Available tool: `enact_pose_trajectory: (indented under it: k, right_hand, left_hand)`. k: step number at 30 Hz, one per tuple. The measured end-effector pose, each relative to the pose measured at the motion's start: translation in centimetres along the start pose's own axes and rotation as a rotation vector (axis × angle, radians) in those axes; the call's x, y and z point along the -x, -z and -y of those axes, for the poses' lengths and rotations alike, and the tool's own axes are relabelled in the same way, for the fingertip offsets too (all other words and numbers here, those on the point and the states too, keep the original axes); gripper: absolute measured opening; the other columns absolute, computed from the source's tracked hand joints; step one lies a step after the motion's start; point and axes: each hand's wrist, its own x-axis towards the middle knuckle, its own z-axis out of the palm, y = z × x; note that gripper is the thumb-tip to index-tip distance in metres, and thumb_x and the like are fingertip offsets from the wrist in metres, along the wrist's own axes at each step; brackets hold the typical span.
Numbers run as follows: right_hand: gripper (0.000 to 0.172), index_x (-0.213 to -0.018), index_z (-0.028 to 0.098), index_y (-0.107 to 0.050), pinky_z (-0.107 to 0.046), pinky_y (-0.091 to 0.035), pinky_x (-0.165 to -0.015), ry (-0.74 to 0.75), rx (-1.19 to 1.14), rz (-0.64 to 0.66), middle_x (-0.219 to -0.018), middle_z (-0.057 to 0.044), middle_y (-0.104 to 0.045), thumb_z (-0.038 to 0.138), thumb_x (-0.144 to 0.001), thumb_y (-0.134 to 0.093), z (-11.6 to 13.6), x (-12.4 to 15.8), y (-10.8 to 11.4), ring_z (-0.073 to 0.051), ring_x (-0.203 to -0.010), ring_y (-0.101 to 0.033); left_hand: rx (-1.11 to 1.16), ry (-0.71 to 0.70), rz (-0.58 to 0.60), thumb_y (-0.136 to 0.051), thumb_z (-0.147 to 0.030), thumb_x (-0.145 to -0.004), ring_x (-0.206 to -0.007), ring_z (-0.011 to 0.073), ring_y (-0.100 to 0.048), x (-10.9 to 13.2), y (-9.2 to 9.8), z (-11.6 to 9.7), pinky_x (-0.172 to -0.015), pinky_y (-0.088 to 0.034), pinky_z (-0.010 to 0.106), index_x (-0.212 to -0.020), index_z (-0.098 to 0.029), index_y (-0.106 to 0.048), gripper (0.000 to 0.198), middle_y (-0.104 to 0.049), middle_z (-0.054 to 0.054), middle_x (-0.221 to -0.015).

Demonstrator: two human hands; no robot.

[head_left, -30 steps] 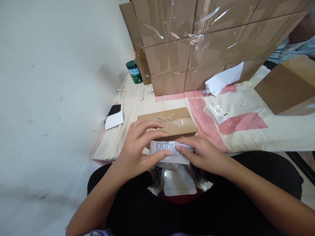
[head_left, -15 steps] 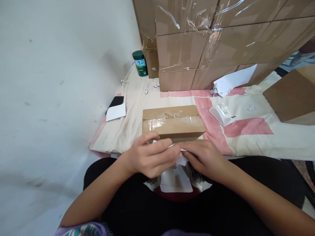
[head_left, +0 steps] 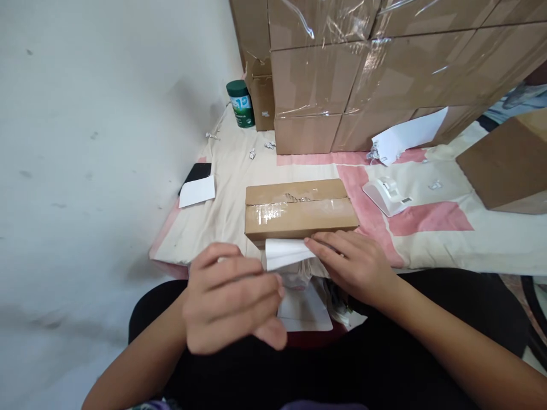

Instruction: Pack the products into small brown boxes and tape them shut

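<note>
Taking the folded white paper (head_left: 282, 252) as the middle of the dial, the right hand (head_left: 355, 263) is sitting at three o'clock and pinching the paper's near corner and right end between thumb and fingers. The paper is lying lengthwise between the two hands, its layers fanning slightly towards the left. The left hand (head_left: 234, 302) is hovering between seven and eight o'clock, fingers curling loosely and thumb standing apart below them; blur is softening it, so whether it is gripping anything cannot be told.

At twelve o'clock, just beyond the paper, a small cardboard box (head_left: 299, 215) is resting on the pink and cream cloth (head_left: 231, 165), clear tape shining along its top. Farther out in that direction, a stack of cardboard boxes (head_left: 310, 80) is rising under glossy clear wrapping. A green tub (head_left: 241, 105) is standing at eleven o'clock, and a white card (head_left: 197, 192) is lying at ten, partly covering a dark flat object (head_left: 200, 171).

A white tape dispenser (head_left: 387, 196) is resting at two o'clock, with a larger carton (head_left: 504, 159) sitting well beyond it. Between one and two, a white sheet (head_left: 410, 135) is leaning against the stack. At six o'clock, a flat white piece (head_left: 304, 312) is showing below the table edge.
</note>
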Motion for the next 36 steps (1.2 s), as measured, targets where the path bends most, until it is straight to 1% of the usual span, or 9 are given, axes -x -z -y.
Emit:
enact_pose_trajectory:
  k: [3,6,9,12,16,25,31,33,36]
  right_hand:
    - [0.027,-0.118,0.025,-0.072,-0.036,-0.056,-0.073,0.075,-0.054,-0.147,-0.115,-0.009,-0.077,0.015,-0.096,-0.06,0.5,0.2,0.5,-0.023,-0.093,-0.07]
    - [0.027,-0.118,0.03,-0.074,-0.038,-0.059,-0.079,0.114,-0.162,-0.227,-0.12,-0.007,-0.076,0.018,-0.096,-0.063,0.9,0.3,1.0,-0.029,-0.115,-0.068]
    - [0.033,-0.12,0.035,-0.073,-0.037,-0.062,-0.081,0.099,-0.255,-0.254,-0.121,-0.005,-0.076,0.015,-0.095,-0.065,1.0,0.2,1.3,-0.029,-0.126,-0.065]
    - [0.035,-0.119,0.034,-0.073,-0.039,-0.063,-0.083,0.087,-0.235,-0.269,-0.121,-0.006,-0.076,0.014,-0.092,-0.068,1.0,0.0,1.3,-0.03,-0.125,-0.066]
    - [0.033,-0.121,0.029,-0.073,-0.041,-0.064,-0.084,0.116,-0.148,-0.296,-0.128,-0.009,-0.072,0.015,-0.091,-0.069,1.0,0.2,0.9,-0.032,-0.126,-0.064]
    - [0.049,-0.135,0.032,-0.062,-0.043,-0.062,-0.088,-0.009,-0.189,-0.32,-0.141,-0.012,-0.064,0.013,-0.091,-0.066,1.1,0.3,0.2,-0.03,-0.12,-0.068]
    - [0.076,-0.155,0.029,-0.036,-0.044,-0.061,-0.086,-0.267,-0.551,-0.384,-0.128,-0.014,-0.069,0.017,-0.088,-0.07,1.4,0.0,-0.6,-0.028,-0.11,-0.07]
    - [0.066,-0.148,0.029,-0.044,-0.042,-0.059,-0.081,-0.319,-0.654,-0.356,-0.109,-0.01,-0.073,0.022,-0.088,-0.071,1.2,-0.2,-0.5,-0.025,-0.097,-0.069]
    - [0.022,-0.108,0.025,-0.066,-0.038,-0.054,-0.073,-0.308,-0.762,-0.238,-0.085,-0.004,-0.067,0.03,-0.088,-0.073,0.8,-0.8,0.3,-0.022,-0.083,-0.062]
  left_hand:
    - [-0.06,-0.207,-0.143,-0.058,-0.055,-0.095,-0.072,0.0175,-0.069,-0.8,-0.8,2.1,-0.06,-0.052,0.033,-0.095,-0.028,-0.071,0.03,-0.074,0.003,-0.085]
    - [0.047,0.012,-0.228,-0.057,-0.05,-0.097,-0.084,0.0193,-0.068,-1.2,-1.4,3.8,-0.068,-0.053,0.034,-0.102,-0.024,-0.07,0.029,-0.072,0.007,-0.091]
    - [0.245,0.288,-0.152,-0.062,-0.053,-0.093,-0.084,0.0186,-0.066,-1.0,-1.6,4.3,-0.072,-0.052,0.034,-0.11,-0.023,-0.067,0.035,-0.072,0.007,-0.097]
    - [0.433,0.421,0.0,-0.072,-0.045,-0.088,-0.081,0.0169,-0.068,-0.9,-1.7,3.6,-0.073,-0.053,0.032,-0.118,-0.022,-0.063,0.039,-0.073,0.006,-0.096]
    - [0.504,0.447,0.093,-0.08,-0.027,-0.082,-0.075,0.014,-0.068,-1.2,-2.1,1.8,-0.073,-0.055,0.028,-0.122,-0.024,-0.058,0.046,-0.073,0.0,-0.083]
    - [0.52,0.516,0.049,-0.076,-0.02,-0.085,-0.069,0.0109,-0.067,-1.0,-2.7,0.4,-0.071,-0.053,0.025,-0.125,-0.026,-0.056,0.045,-0.067,-0.005,-0.074]
    - [0.566,0.531,0.04,-0.072,-0.019,-0.088,-0.072,0.0105,-0.066,-1.0,-2.9,0.5,-0.075,-0.054,0.025,-0.125,-0.027,-0.056,0.041,-0.067,-0.005,-0.075]
    - [0.559,0.51,0.046,-0.072,-0.019,-0.087,-0.071,0.0105,-0.066,-1.1,-2.9,0.4,-0.074,-0.054,0.025,-0.124,-0.027,-0.056,0.041,-0.068,-0.005,-0.075]
    - [0.522,0.492,0.047,-0.072,-0.019,-0.087,-0.069,0.0113,-0.066,-1.1,-2.9,0.4,-0.069,-0.053,0.026,-0.124,-0.025,-0.056,0.04,-0.067,-0.004,-0.074]
